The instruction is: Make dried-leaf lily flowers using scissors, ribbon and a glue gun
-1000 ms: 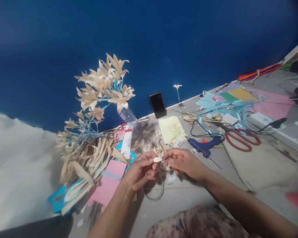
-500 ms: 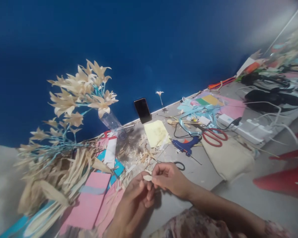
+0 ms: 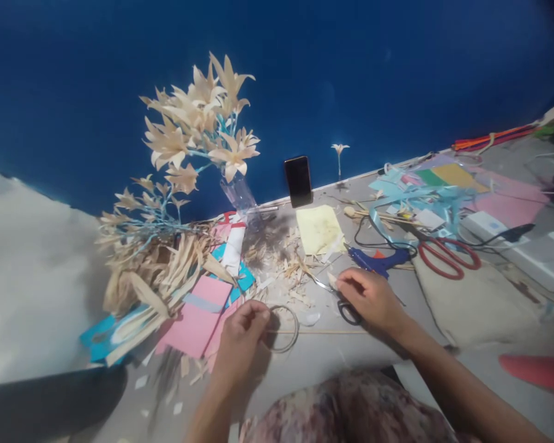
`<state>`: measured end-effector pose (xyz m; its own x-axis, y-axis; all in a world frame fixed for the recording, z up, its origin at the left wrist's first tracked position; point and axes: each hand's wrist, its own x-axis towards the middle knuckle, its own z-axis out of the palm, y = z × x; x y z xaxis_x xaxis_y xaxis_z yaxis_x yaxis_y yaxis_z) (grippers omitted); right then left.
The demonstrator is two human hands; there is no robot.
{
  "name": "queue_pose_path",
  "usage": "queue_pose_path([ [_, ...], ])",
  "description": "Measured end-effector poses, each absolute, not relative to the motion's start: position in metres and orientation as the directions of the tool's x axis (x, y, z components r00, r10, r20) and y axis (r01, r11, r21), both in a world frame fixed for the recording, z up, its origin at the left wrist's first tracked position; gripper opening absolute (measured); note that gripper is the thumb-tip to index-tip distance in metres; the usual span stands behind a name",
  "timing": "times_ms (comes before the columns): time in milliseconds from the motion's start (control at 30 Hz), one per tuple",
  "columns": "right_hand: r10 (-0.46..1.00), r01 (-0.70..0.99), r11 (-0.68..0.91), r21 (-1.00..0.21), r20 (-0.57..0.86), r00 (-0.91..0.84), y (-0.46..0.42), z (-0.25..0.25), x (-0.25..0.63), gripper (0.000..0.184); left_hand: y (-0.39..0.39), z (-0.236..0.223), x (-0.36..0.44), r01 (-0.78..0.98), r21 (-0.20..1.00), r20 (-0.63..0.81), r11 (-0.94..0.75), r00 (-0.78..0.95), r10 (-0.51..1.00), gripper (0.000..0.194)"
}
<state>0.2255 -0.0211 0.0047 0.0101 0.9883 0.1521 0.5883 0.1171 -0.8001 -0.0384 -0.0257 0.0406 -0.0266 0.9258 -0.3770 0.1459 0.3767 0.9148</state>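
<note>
My right hand (image 3: 369, 301) is closed in a pinch on a small pale petal (image 3: 332, 281), above the black-handled scissors (image 3: 349, 312). My left hand (image 3: 244, 326) has its fingers curled together at the left edge of a thin round ring (image 3: 297, 332). Whether those fingers grip the ring or something small is hidden. A thin stick (image 3: 327, 332) runs sideways between the hands on the table. A blue glue gun (image 3: 373, 261) lies just beyond my right hand.
Pale husk flowers on blue stems (image 3: 180, 138) stand at the back left, with a clear bottle (image 3: 242, 194). Husk strips (image 3: 166, 277), pink paper (image 3: 207, 295), a yellow sheet (image 3: 318, 227) and scraps cover the table. Red-handled scissors (image 3: 447, 258) lie right; a phone (image 3: 298, 178) leans on the wall.
My hands were together over small pale pieces; now they are apart, the right one moved out toward the scissors with a petal. The ring and stick now show. The view has shifted left.
</note>
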Motion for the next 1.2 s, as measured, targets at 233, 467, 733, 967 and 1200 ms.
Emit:
queue_pose_path([
  [233,0.984,0.824,0.138,-0.550,0.173,-0.049,-0.015,-0.007,0.232,0.026,-0.023,0.043,-0.046,0.516,0.817,-0.259,0.258,-0.071,0.963,0.020],
  [467,0.990,0.871,0.091,-0.483,0.141,-0.025,-0.017,-0.008,0.232,0.027,-0.025,0.033,-0.063,0.584,0.762,-0.260,0.282,-0.123,0.958,0.021],
  [733,0.986,0.796,0.158,-0.584,0.130,-0.100,-0.019,0.010,0.201,0.028,-0.038,0.018,-0.068,0.656,0.708,-0.227,0.261,-0.139,0.964,0.016],
  [967,0.918,0.817,0.265,-0.513,-0.125,-0.377,-0.022,0.001,0.154,0.022,-0.041,0.015,-0.076,0.612,0.781,-0.185,0.123,0.039,0.982,0.024],
  [1200,0.887,0.851,0.273,-0.448,-0.225,-0.403,-0.020,-0.007,0.150,0.017,-0.040,0.016,-0.110,0.675,0.695,-0.074,0.247,-0.275,0.959,0.024],
])
